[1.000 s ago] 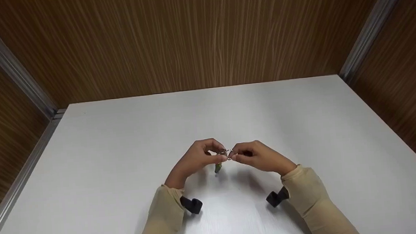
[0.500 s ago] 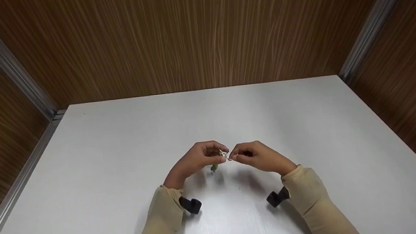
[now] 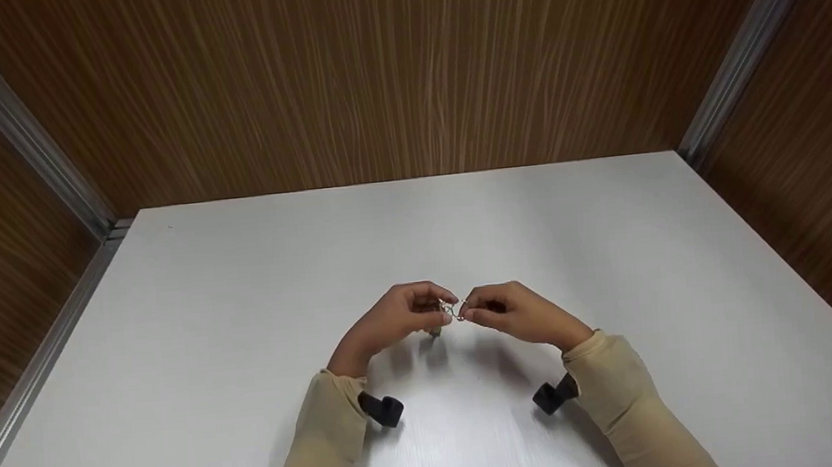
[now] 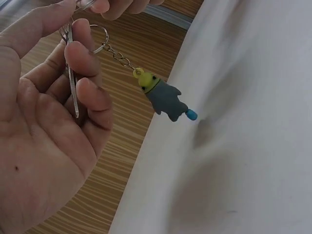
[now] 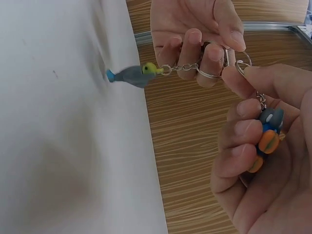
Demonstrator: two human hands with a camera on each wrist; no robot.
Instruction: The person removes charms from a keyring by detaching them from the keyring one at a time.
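Left hand (image 3: 393,320): raised just above the white counter (image 3: 240,294), fingers curled, thumb and forefinger pinching a metal key ring (image 4: 73,36); a flat silver key (image 4: 72,78) lies against the curled fingers
Grey charm (image 4: 165,100): a small grey figure with a yellow-green head and a blue tip, hanging by a short chain (image 4: 117,54) from the ring in the left hand, dangling free in the air over the counter's edge area as the wrist views show it
Meeting point: both hands come together fingertip to fingertip at the middle of the counter, near the person's side; the two rings sit just beside each other, and whether they are linked cannot be told
Right hand (image 3: 517,313): also raised just above the counter, thumb and forefinger pinching a second small key ring (image 5: 242,62), the other fingers curled round an orange, blue and grey charm (image 5: 267,139) tucked in the palm
Sleeves (image 3: 617,381): beige, on both forearms, each with a black wrist mount
Surroundings: brown wood-grain walls (image 3: 402,69) behind and to both sides
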